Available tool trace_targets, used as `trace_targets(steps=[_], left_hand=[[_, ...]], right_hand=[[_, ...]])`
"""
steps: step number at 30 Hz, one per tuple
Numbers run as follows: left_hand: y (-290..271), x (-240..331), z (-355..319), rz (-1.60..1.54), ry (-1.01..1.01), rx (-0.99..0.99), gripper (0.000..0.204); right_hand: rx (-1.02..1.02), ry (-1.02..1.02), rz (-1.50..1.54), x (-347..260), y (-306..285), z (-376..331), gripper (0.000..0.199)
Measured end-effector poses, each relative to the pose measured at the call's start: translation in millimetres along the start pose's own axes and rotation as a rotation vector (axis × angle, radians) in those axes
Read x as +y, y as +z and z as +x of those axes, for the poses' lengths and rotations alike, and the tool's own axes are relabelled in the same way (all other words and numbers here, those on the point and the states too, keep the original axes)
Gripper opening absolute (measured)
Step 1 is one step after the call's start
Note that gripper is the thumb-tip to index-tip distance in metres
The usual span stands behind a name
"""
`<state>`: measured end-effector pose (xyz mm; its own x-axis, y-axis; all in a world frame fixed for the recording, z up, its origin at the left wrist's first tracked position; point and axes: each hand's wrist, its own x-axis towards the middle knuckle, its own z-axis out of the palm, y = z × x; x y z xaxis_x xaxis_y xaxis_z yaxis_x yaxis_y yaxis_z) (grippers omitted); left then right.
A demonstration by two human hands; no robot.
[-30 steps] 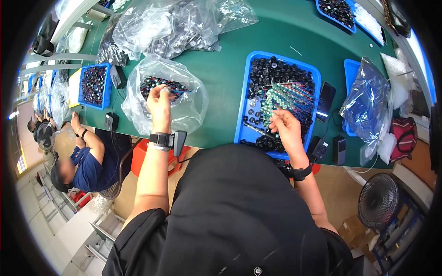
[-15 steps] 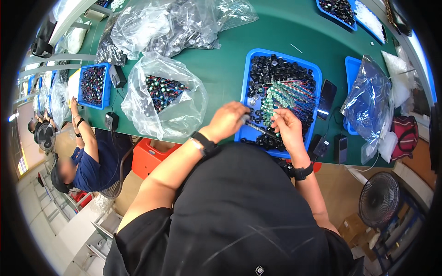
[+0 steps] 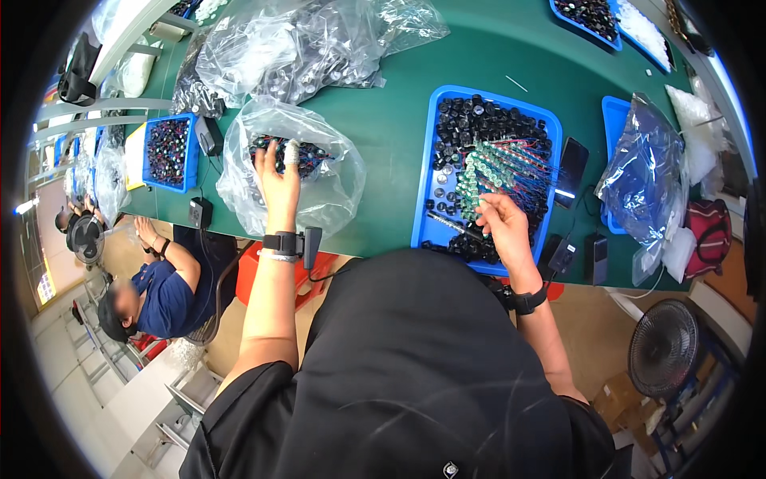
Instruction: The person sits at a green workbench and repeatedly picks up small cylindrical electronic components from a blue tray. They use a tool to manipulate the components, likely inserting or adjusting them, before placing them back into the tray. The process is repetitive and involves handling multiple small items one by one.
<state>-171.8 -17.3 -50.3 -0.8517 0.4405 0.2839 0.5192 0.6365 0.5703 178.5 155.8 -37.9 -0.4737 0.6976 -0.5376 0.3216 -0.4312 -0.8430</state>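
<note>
The left hand (image 3: 278, 185) reached into the mouth of a clear plastic bag (image 3: 339, 191), its fingers spread fairly wide. Just beyond and beneath those fingertips lay a tangle of small wired parts (image 3: 316, 162), dark and green; whether the fingers touched any was hidden. The bag's crumpled, glossy film rose loosely around the hand on both sides.

The right hand (image 3: 508, 230) was narrow, thumb and fingers drawn together over a blue tray (image 3: 421, 191) — I could not tell whether they pinched anything. Right by its fingertips, a bunch of flat, round green discs (image 3: 479, 172) lay in overlapping rows, with thin red and blue wires (image 3: 523, 169) fanning out to the right. Farther from that hand, squat black caps (image 3: 455, 120), smooth and cylindrical, filled the tray's far end. A slender dark rod (image 3: 455, 226) lay aslant just left of the hand.
</note>
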Motion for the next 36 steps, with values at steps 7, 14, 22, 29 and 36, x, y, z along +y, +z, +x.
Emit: trace_targets(steps=[7, 14, 22, 29, 36], left_hand=[[22, 110, -51, -0.185, 0.616, -0.534, 0.021], [89, 115, -113, 0.367, 0.855, -0.963, 0.019], [85, 125, -102, -0.317, 0.263, -1.146, 0.024], [54, 159, -61, -1.049, -0.482, -1.388, 0.034], [38, 172, -63, -1.093, -0.517, -1.373, 0.036]], right_hand=[[-0.007, -0.005, -0.030, -9, 10, -2, 0.019], [-0.014, -0.003, -0.059, -10, 6, -5, 0.019], [-0.041, -0.037, 0.091, -11, 0, -4, 0.020], [-0.140, -0.099, 0.262, -39, 3, -4, 0.020], [-0.150, -0.118, 0.223, -48, 13, -3, 0.019]])
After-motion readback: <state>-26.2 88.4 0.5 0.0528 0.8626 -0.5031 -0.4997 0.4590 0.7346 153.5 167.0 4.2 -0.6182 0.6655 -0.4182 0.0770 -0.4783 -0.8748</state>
